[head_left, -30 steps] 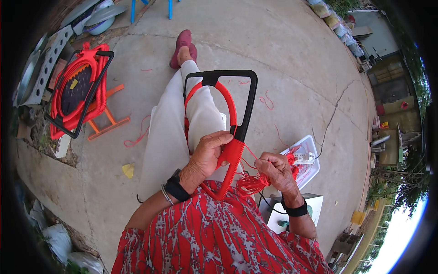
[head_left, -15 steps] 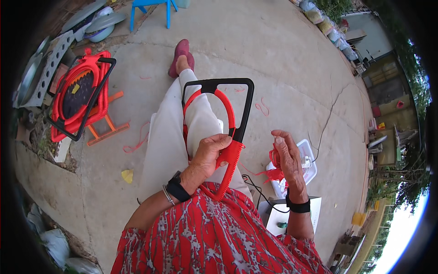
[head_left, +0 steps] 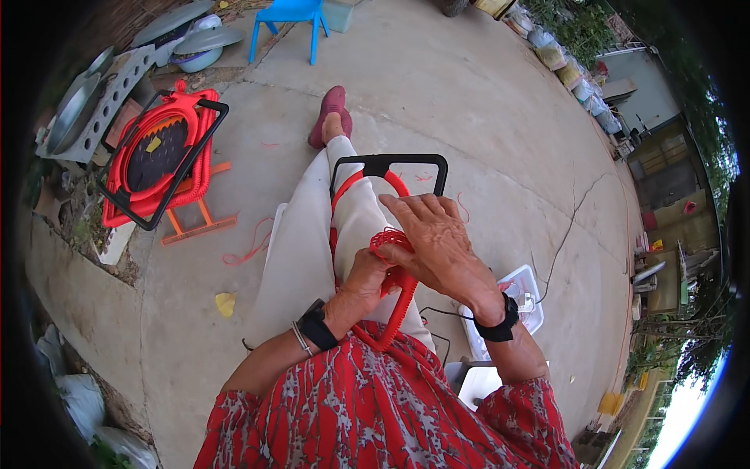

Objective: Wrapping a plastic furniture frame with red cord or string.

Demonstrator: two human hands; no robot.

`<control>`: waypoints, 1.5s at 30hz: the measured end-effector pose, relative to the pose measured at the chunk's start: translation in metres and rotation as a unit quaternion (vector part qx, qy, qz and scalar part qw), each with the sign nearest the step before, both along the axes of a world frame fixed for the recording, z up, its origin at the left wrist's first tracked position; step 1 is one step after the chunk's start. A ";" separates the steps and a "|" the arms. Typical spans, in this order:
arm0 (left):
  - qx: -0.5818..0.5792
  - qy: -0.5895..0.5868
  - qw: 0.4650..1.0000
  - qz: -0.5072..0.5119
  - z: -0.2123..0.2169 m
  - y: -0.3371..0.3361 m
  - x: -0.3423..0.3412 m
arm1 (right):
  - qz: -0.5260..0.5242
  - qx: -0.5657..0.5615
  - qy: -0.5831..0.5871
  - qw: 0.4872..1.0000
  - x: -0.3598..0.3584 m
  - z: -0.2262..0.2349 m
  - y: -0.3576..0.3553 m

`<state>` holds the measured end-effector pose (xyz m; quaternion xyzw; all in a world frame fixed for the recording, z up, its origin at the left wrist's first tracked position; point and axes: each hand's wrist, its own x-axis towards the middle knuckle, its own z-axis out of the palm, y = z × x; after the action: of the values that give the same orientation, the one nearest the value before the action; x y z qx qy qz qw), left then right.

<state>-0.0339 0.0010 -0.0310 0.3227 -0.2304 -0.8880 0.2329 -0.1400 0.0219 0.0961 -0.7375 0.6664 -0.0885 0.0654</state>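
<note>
A black frame (head_left: 380,162) with rounded corners and a red inner ring stands across my lap. Its near part is wrapped tightly in red cord (head_left: 394,328) and rests against my patterned shirt. My left hand (head_left: 361,283) grips the wrapped side, thumb uppermost. Right above it, my right hand (head_left: 440,254) reaches over the frame with fingers stretched out and thumb bent in. A loose bundle of red cord (head_left: 388,237) is held at that thumb, close to the left hand. The right palm and part of the frame under it are hidden.
Several red-wrapped black frames (head_left: 156,156) are stacked on an orange stand (head_left: 201,227) at the left. A white plastic bin (head_left: 527,289) sits at my right, beside dark cables. Further off are a blue chair (head_left: 291,14) and covered basins (head_left: 199,51). Red cord scraps lie on the concrete.
My right hand has swung left from beside the bin, bringing the red cord bundle over the frame next to my left hand. My left hand keeps its grip; the view has shifted slightly.
</note>
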 end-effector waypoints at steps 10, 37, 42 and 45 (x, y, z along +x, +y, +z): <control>0.016 0.042 0.998 -0.048 0.005 -0.003 -0.002 | 0.008 -0.114 -0.142 0.983 -0.035 -0.009 0.025; 0.020 0.059 0.996 -0.068 0.006 -0.008 0.003 | -0.204 0.161 -0.781 0.568 -0.058 -0.094 0.034; 0.022 0.058 0.996 -0.064 0.011 -0.008 0.002 | -0.171 0.111 -0.825 0.528 -0.054 -0.098 0.047; 0.017 0.041 0.999 -0.026 0.016 -0.007 0.001 | -0.202 0.083 -0.847 0.484 -0.054 -0.106 0.048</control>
<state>-0.0330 -0.0062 -0.0148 0.2838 -0.2140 -0.9098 0.2140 -0.1944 0.0701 -0.0099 -0.1420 0.4237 -0.6257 0.6394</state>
